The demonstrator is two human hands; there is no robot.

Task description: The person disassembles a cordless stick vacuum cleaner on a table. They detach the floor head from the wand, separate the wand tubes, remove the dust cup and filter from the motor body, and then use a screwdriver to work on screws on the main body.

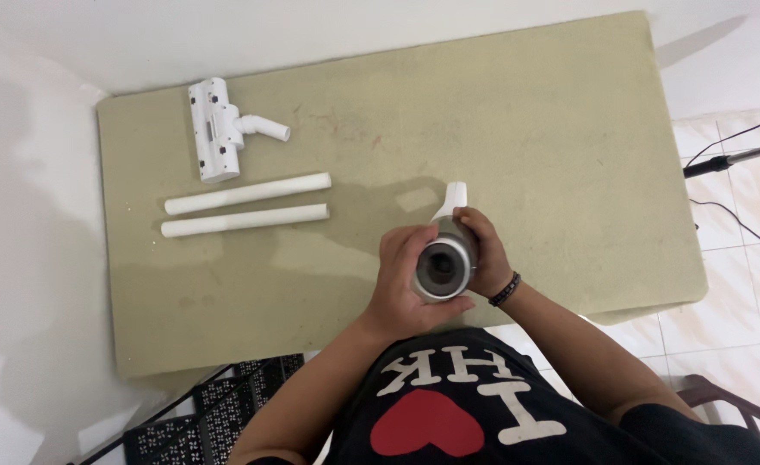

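Vacuum body (443, 263) gripped upright in left hand (403, 280) and right hand (486, 258), both wrapped round it (open end turned up for inspection, seemingly), tubes (246, 205) laid alongside on mat (526, 129).

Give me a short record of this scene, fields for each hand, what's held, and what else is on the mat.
left hand: wraps the left side of the vacuum body
right hand: grips its right side; dark wristband
vacuum body: white and grey cylinder, round end facing the camera
mat: olive, on a white floor
tubes: two, white, side by side
floor head: white, far left corner
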